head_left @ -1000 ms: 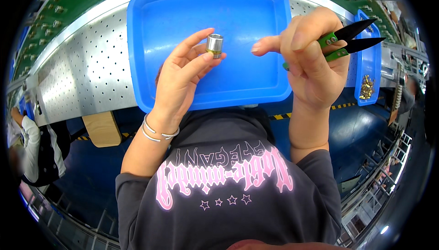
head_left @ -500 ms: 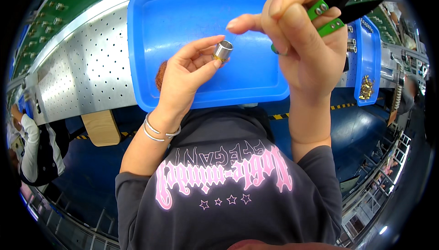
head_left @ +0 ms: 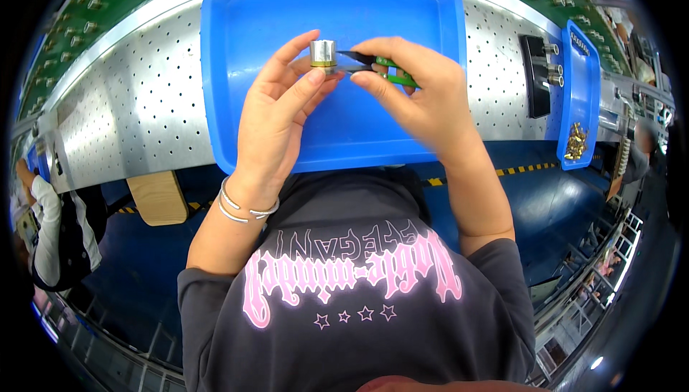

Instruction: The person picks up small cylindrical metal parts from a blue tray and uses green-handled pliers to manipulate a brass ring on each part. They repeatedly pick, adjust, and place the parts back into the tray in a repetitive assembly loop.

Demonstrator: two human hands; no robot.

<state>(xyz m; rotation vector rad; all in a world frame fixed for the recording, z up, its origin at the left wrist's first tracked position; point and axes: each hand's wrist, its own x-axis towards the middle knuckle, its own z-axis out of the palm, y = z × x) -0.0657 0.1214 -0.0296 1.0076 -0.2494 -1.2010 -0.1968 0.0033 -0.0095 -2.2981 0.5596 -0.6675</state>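
My left hand point(head_left: 276, 101) pinches a short silver metal cylinder point(head_left: 324, 50) with a yellowish band at its lower end. It is held above the left-middle part of a large blue tray point(head_left: 387, 137). From the right, my right hand point(head_left: 427, 91) grips thread snips point(head_left: 393, 71) with green handles and dark blades. The blades are parted and point left. One tip reaches the cylinder's side, the other its banded lower end; whether they touch the metal I cannot tell.
Under the tray runs a perforated metal bench point(head_left: 143, 105). To the right are a black block point(head_left: 535, 76), several metal cylinders point(head_left: 555, 75) and a narrow blue tray point(head_left: 574, 105) with brass fittings point(head_left: 576, 142). A wooden stool point(head_left: 158, 202) stands at the left, near another person's sleeve point(head_left: 47, 230).
My right hand has come down and left, turning the snips' blades toward the cylinder. My left hand has moved slightly up and left, now holding the cylinder more upright.
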